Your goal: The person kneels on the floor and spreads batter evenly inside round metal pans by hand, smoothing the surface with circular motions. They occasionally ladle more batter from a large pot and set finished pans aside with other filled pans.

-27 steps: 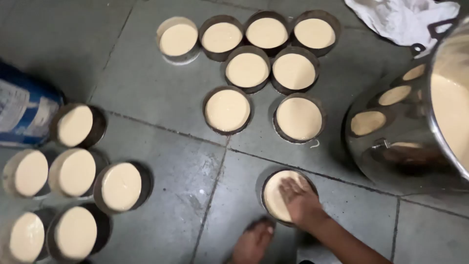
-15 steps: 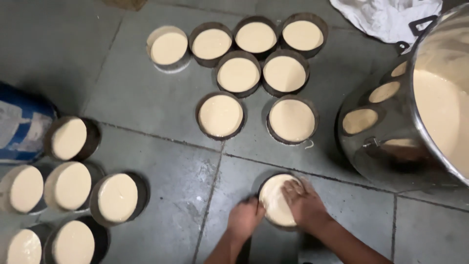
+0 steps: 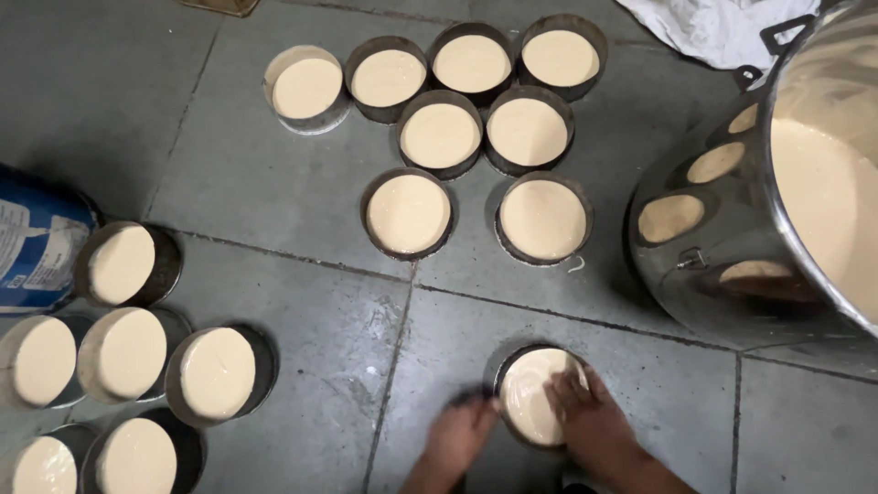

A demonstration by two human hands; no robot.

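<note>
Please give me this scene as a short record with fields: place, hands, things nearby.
place: grey tiled floor
left hand: touches the left side of the round tin of pale batter
right hand: on the tin's right rim
filled tins: eight in a group above, more at left
large steel pot: at right, holds batter
blue bag: left edge

I see two bare hands at bottom edge of view. Left hand (image 3: pixel 460 432) blurry, fingers hard to make out. Right hand (image 3: pixel 593 419) sharper, fingers (image 3: pixel 565 391) short and spread. No gloves, no rings, no watch I can spot. Bare wrists and forearms run down out of view. No sleeves showing. Rest of body hidden.
</note>
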